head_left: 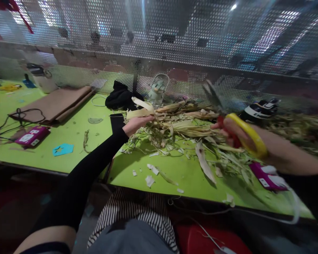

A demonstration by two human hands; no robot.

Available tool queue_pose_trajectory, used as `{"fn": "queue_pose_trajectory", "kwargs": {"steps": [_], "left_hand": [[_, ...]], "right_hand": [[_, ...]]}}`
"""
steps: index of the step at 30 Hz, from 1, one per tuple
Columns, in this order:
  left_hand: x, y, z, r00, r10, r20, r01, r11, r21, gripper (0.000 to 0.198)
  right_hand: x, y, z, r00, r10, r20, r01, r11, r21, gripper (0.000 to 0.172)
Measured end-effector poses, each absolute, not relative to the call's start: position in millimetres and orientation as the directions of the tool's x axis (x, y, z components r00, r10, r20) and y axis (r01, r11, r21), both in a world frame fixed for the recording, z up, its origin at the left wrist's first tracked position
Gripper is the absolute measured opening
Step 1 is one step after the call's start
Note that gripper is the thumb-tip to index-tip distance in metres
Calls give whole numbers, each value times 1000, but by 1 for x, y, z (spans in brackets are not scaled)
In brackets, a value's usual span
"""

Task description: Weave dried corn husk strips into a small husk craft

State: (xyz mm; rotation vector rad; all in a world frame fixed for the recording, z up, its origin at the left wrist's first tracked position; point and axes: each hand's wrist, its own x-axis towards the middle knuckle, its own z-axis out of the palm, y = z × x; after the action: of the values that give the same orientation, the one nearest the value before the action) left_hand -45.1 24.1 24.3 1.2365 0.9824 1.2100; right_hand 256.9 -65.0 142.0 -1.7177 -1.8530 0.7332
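Observation:
My left hand [137,124], in a black sleeve, is over the middle of the green table, its fingers closed on a pale, curling strip of dry corn husk [140,112]. On the right side, my right hand [231,129] grips a pair of scissors [249,135] with a yellow and red handle. The scissor blades point up and to the left, spread apart, and are slightly smeared by motion. They are well away from the strip. Between and below the hands lies a loose heap of dried husks [185,127] and shredded plant scraps.
A perforated metal panel [164,38] runs along the back. Before it stand a pale green bottle [157,92] and a black cloth bundle [123,97]. Purple power sockets [33,137] with cables and folded brown paper [55,106] lie left. Another purple socket [267,178] sits right.

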Motion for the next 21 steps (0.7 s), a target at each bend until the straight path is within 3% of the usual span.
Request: {"fn": "queue_pose_trajectory", "kwargs": {"steps": [1,5,15,21], "left_hand": [[-45,20,28,175,975,135,-142,-110,984,22],[-41,0,40,265,913,309,-194,-264,945,29],[-39,-11,36,172,919,354,-182,-323,929,19],[-28,-13,31,129,918,374,-192,-347,918,13]], "right_hand": [[252,-74,130,-137,985,-101,655,13,-755,68],[222,-109,84,-352,902,-251,517,-36,-855,65],[184,-130,41,-347,887,-304,211,-241,-947,59],[186,-126,33,-339,895,-288,194,-233,-953,58]]}}
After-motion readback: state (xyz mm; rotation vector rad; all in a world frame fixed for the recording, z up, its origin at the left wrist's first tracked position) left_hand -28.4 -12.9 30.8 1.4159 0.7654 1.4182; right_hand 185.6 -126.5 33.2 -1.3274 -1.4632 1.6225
